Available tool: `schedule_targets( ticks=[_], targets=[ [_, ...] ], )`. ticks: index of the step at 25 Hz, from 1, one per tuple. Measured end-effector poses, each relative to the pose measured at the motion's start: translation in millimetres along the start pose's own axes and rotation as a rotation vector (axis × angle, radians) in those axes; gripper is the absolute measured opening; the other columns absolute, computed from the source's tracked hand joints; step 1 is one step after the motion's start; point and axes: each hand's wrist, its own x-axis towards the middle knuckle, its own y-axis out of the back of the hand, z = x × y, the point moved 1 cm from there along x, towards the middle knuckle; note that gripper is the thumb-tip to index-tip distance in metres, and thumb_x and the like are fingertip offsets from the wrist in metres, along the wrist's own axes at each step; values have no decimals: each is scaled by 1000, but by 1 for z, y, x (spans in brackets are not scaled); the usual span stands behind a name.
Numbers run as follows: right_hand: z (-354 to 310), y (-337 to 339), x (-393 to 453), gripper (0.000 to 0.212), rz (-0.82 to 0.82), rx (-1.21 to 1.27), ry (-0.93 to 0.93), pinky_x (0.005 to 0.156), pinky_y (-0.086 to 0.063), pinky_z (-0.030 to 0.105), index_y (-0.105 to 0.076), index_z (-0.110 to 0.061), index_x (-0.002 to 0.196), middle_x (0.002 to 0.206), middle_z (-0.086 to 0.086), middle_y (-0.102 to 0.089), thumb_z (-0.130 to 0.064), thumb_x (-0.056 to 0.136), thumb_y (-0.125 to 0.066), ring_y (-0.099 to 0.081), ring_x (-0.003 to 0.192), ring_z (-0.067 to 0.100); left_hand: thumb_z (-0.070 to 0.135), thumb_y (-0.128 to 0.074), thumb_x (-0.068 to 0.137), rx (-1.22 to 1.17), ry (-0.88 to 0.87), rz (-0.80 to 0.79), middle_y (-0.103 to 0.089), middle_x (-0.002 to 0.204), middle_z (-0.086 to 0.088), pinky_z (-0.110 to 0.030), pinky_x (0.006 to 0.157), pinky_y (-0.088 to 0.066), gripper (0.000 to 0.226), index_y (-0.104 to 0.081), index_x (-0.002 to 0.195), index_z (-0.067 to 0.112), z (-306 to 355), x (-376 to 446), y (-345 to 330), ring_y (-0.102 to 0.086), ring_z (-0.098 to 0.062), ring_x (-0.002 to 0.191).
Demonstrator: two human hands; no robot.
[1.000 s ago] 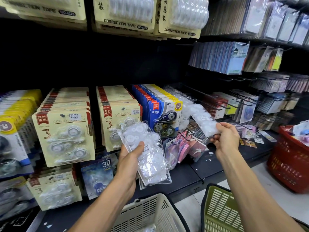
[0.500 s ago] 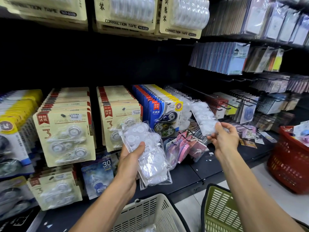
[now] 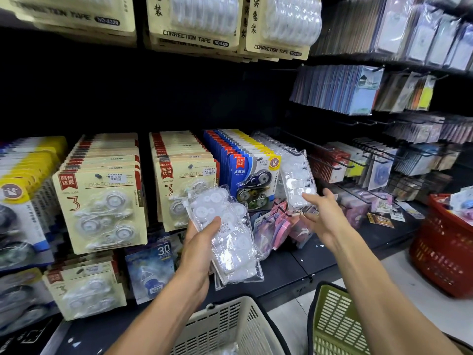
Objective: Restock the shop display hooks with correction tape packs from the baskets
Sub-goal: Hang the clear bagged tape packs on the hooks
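Note:
My left hand (image 3: pixel 202 249) grips a small stack of clear bags of white correction tape (image 3: pixel 227 237), held in front of the display. A single clear pack (image 3: pixel 297 175) hangs on a black hook (image 3: pixel 294 152) just right of the blue-and-yellow packs (image 3: pixel 245 170). My right hand (image 3: pixel 323 219) is below it with the fingers spread; its fingertips are at the pack's lower edge and it holds nothing.
Beige three-packs (image 3: pixel 102 203) fill the hooks to the left. Bare black hooks (image 3: pixel 332 160) stick out to the right. A white basket (image 3: pixel 230 326) and a green basket (image 3: pixel 335 321) stand below my arms, a red basket (image 3: pixel 445 249) at the right. Pink packs (image 3: pixel 279 224) lie on the shelf.
My right hand carried the single clear pack left onto the hook, then let go and opened below it. My left hand kept its stack almost still.

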Motion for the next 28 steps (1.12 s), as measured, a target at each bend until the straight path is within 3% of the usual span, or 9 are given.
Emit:
schedule_targets(
  ticks=[2,4,7,10,12,16,21,24,28],
  targets=[
    [1,-6,-2,57,-38,-195,15,98,-53,43,-41,-20,148,146,8,-50,-19,96,-65,-58,115,30,27,-49,103,-52,20,-7,-77,109,-7,-43,85,-58,26,-63,124,20,3,-3,-1,-73,-27,96],
    [-1,-15,-10,34,-203,-270,3,80,-60,40,-61,-10,123,115,11,-70,-29,96,-65,-70,87,27,30,-36,105,-97,48,-46,-79,97,-9,-40,79,-58,37,-68,114,14,6,-4,-1,-75,-25,84],
    [-4,-33,-27,38,-514,-469,49,60,-53,34,-66,-3,108,79,7,-68,-38,95,-63,-64,64,22,25,-32,105,-134,48,-64,-76,112,-13,-43,87,-56,40,-67,120,13,9,-5,-3,-74,-27,95],
    [-4,-50,-39,22,-734,-632,75,49,-52,24,-64,-3,102,78,0,-66,-20,91,-70,-64,57,11,6,-45,103,-145,-36,-58,-73,123,-5,-40,80,-60,37,-57,132,25,9,-3,-5,-72,-24,103],
    [-2,-51,-39,20,-771,-646,59,44,-48,22,-61,-4,97,76,5,-66,-13,86,-75,-61,51,10,-2,-53,100,-98,-98,-29,-73,123,-4,-44,89,-58,41,-57,128,29,10,-5,-5,-71,-26,107],
    [-1,-40,-35,9,-514,-355,103,33,-39,20,-58,-9,100,69,7,-67,-18,97,-62,-54,39,14,4,-58,100,-71,-135,11,-73,122,1,-53,105,-50,39,-59,128,31,11,-4,2,-68,-26,117],
    [-9,-9,-8,28,39,74,169,51,-56,24,-59,-7,119,82,10,-61,8,98,-50,-54,55,15,3,-56,101,-82,-132,5,-71,125,-4,-54,106,-49,38,-59,128,28,12,-2,4,-67,-27,114],
    [-5,2,-1,27,171,188,157,54,-59,25,-57,-8,118,78,7,-53,8,98,-50,-49,55,11,0,-53,101,-91,-125,-14,-70,129,-7,-53,103,-51,39,-58,130,25,10,-3,0,-67,-27,109],
    [-6,1,-1,26,220,226,170,53,-59,25,-52,-10,119,79,7,-53,6,98,-54,-49,55,12,0,-53,101,-90,-128,-13,-69,131,-6,-55,106,-48,44,-55,138,24,8,-1,0,-64,-31,121]
  ],
)
